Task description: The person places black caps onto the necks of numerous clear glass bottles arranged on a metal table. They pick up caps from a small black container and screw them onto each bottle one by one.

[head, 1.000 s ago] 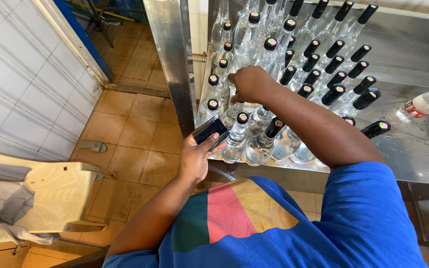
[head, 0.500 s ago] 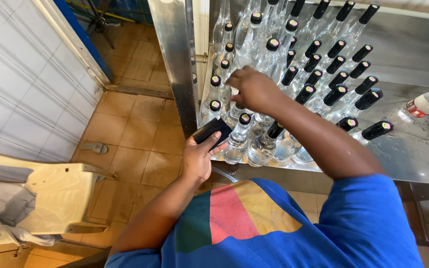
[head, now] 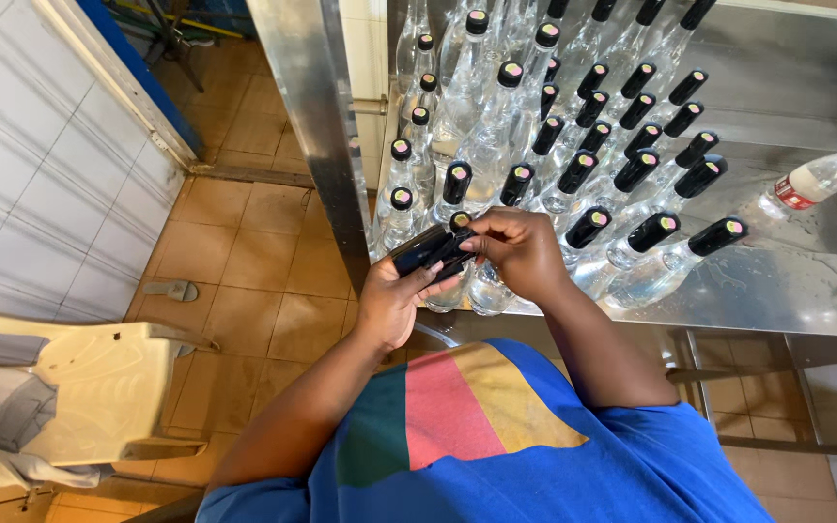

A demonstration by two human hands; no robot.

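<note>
Left hand (head: 391, 302) gripping a stack of black cap sleeves (head: 428, 252), right hand (head: 517, 250) pinching one off its end, both just above the near-left clear bottles (head: 477, 155) on the wet steel table (head: 777, 281). Risks: sleeve slips from my fingertips into the packed rows; my forearm could knock a near bottle, domino effect likely.

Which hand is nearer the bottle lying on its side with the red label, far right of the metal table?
Right. The right hand is at the front bottles, nearer that lying bottle. The left hand sits farther away, holding black cap sleeves at the table's front corner.
</note>
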